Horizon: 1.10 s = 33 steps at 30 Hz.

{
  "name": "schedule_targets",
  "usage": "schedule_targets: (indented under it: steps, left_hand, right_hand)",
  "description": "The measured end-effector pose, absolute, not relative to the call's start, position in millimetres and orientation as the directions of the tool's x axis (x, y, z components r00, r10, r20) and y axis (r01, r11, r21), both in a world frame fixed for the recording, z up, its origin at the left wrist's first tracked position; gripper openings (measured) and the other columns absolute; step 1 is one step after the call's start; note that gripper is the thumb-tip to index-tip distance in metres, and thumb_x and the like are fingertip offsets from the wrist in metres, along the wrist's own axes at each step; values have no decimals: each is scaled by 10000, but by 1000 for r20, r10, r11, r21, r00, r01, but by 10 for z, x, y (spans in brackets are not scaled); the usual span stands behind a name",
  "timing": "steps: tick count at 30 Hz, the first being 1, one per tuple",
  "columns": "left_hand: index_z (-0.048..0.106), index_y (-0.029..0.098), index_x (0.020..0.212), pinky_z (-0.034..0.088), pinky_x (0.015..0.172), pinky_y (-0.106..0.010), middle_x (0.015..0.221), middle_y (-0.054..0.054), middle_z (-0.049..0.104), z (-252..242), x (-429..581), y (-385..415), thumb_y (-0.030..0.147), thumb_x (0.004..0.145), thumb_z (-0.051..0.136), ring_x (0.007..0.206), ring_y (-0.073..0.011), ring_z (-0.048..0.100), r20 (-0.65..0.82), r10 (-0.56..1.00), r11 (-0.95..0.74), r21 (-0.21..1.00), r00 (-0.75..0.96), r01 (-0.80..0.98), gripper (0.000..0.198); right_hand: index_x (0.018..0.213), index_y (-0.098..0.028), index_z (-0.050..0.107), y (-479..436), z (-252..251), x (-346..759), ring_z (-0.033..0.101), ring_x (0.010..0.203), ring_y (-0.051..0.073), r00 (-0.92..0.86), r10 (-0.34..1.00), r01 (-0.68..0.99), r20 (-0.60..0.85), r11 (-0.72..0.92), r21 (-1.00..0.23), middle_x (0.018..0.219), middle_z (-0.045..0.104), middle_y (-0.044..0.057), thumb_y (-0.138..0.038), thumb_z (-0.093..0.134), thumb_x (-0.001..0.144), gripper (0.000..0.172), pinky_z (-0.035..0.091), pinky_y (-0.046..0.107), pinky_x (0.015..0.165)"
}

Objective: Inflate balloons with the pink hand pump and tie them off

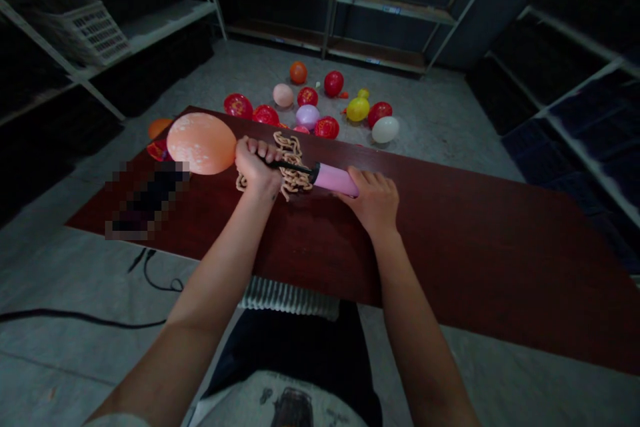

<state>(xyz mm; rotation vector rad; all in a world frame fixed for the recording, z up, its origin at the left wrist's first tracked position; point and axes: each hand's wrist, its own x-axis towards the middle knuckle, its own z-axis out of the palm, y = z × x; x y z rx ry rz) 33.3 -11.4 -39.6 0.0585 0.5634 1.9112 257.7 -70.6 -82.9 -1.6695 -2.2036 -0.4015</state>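
Metal shelving (380, 7) lines the walls of a dim storeroom with a grey floor, and a pale plastic crate (85, 30) sits on a rack to our left. Across the middle runs a dark reddish table (475, 240), and both of our arms reach forward over it. Our left hand (256, 163) is balled into a fist, fingers curled tight around the neck of a peach balloon (201, 143) just where it meets the black nozzle (295, 167) of a pink pump (333, 179). That grip looks meant to pinch the neck onto the nozzle so it cannot slip off. The balloon, round and full, juts out to the left of the fist above the table's far left corner. Our right hand (373, 197) wraps the rear of the pump, fingers folded over the pink barrel, which lies nearly level, low over the tabletop and in line with the balloon; we judge this steadies the tool along one axis. Just behind and under the nozzle lies a heap of limp peach balloons (289, 144), close enough to be in easy reach of either hand. Beyond the table's far edge, filled balloons on the floor (308, 116) in red, yellow, lilac and white are scattered, well apart from our hands. A black cable (75, 315) trails over the floor at lower left.
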Motion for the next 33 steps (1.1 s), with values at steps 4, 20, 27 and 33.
schedule_targets:
  steps: [4,20,27,33]
  left_hand:
    - [254,212,594,220,369,-252,456,54,242,-394,117,-88,168,974,395,321,-92,235,-188,878,-351,374,-441,-859,407]
    - [247,203,626,209,390,-232,473,74,222,-232,129,-215,217,1045,343,327,-68,225,-222,820,-429,373,-528,-823,430]
    - [232,205,635,228,396,-222,476,79,224,-311,431,-230,222,1042,365,331,-65,236,-247,850,-345,405,-465,-847,428]
    - [234,206,592,208,371,-240,459,71,208,-453,724,-255,287,1053,400,325,-74,215,-197,899,-264,473,-392,-841,497]
  right_hand:
    - [1347,-244,601,-695,-833,2684,603,1000,312,-213,878,975,428,219,34,1151,723,121,-553,568,942,510,385,410,842]
    - [1314,-247,643,-695,-847,2796,587,995,286,-168,844,983,510,185,17,1099,717,91,-489,658,891,488,373,388,846]
    - [1326,-240,631,-780,-755,2609,585,966,286,-212,861,975,462,221,34,1069,720,97,-443,675,885,488,335,382,818]
    - [1251,-203,659,-841,-759,2422,608,864,257,-282,884,955,372,294,25,967,729,115,-497,671,882,472,315,345,736]
